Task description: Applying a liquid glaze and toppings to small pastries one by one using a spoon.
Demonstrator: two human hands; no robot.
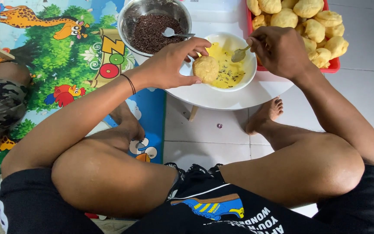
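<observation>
My left hand [172,63] holds a round golden doughnut [205,68] by its edge, over the near rim of a white bowl [251,69] of yellow cream flecked with dark sprinkles. A metal spoon [239,54] is gripped in my right hand [278,50], its tip resting in the cream. Both hands hover over a low round white table [256,93].
A steel bowl [128,19] of chocolate sprinkles with a small spoon [172,33] stands at the back left. A red tray [334,65] piled with several plain doughnuts is at the back right. My crossed legs lie below, on white floor tiles and a colourful play mat [66,65].
</observation>
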